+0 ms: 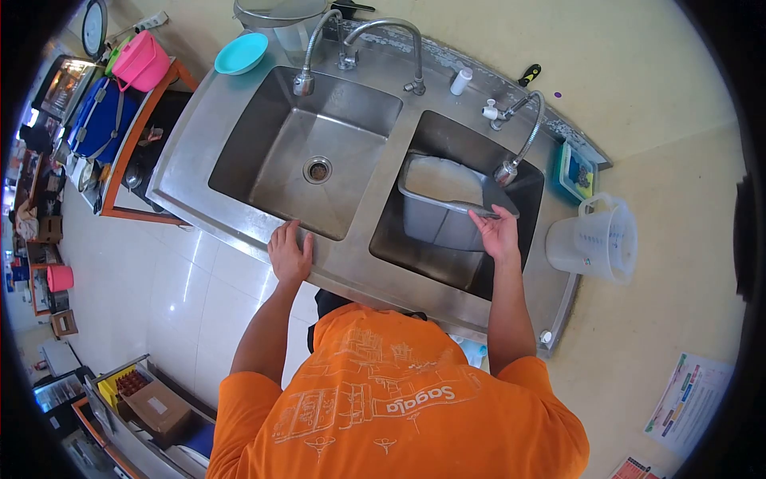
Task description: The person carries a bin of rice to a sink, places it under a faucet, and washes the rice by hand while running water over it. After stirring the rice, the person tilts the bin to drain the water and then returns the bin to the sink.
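Sink station, seen from behind the worker. The base of the grey tub (443, 227), standing in the right-hand basin (391, 242), is hidden by its own walls; its pale contents (444, 180) cannot be identified. The spray head (506, 173) hangs over one end. Print on the wall notice (689, 404) is illegible. Right hand (499, 234): forearm extended, fingers closed on the tub's near rim, the grip's underside obscured. Left hand (290, 251): elbow slightly bent, palm down, fingers open and spread on the counter's front edge (247, 227), grasping nothing.
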